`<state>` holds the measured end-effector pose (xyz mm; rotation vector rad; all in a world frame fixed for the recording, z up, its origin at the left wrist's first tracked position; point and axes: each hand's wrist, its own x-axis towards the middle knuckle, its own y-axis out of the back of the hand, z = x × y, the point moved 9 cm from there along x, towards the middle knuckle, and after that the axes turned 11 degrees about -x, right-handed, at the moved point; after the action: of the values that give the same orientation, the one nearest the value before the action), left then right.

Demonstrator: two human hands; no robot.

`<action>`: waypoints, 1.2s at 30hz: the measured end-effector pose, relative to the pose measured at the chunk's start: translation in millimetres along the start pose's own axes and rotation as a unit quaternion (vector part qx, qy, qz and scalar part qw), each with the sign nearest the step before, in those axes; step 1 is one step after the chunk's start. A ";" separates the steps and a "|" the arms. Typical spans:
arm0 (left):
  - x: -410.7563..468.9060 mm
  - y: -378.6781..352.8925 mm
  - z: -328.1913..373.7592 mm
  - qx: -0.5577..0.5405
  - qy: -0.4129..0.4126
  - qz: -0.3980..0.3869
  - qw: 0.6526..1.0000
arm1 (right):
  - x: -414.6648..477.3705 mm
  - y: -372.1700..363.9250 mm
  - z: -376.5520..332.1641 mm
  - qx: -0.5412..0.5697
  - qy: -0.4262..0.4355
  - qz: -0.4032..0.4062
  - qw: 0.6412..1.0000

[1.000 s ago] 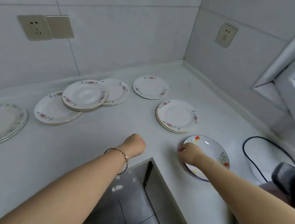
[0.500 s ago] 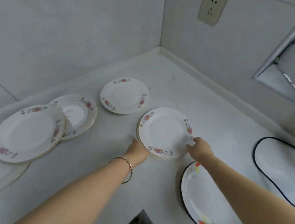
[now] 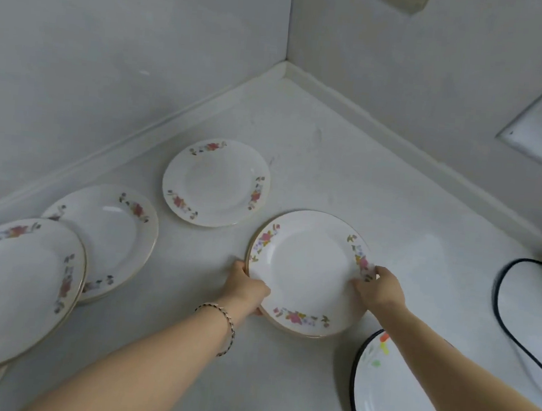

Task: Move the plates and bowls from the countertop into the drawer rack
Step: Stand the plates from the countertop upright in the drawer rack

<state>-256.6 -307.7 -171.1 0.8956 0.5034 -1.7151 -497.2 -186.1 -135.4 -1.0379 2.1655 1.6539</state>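
Observation:
A small stack of white plates with floral rims (image 3: 303,267) lies on the white countertop (image 3: 333,151) in the middle of the view. My left hand (image 3: 246,286) grips the stack's left edge and my right hand (image 3: 378,288) grips its right edge. A single floral plate (image 3: 216,182) lies behind the stack. More floral plates overlap at the left: one (image 3: 110,234) farther back, another (image 3: 16,291) resting on top nearer me. The drawer rack is out of view.
A dark-rimmed bowl with a coloured print (image 3: 387,395) sits at the lower right beside my right forearm. A second dark-rimmed white dish (image 3: 534,326) is at the right edge. Tiled walls meet in a corner behind the plates.
Both hands have closed on opposite edges of the plate stack, the right one shifting onto its rim. The camera has moved in closer to the counter corner.

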 end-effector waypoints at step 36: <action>-425.6 370.1 -577.1 -0.221 0.161 0.204 0.940 | -523.8 -385.6 171.4 -0.352 0.297 -0.331 0.824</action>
<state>329.0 247.5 -165.8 0.8767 0.8194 -1.0243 92.6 132.9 -187.7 -2.4322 1.0681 1.9056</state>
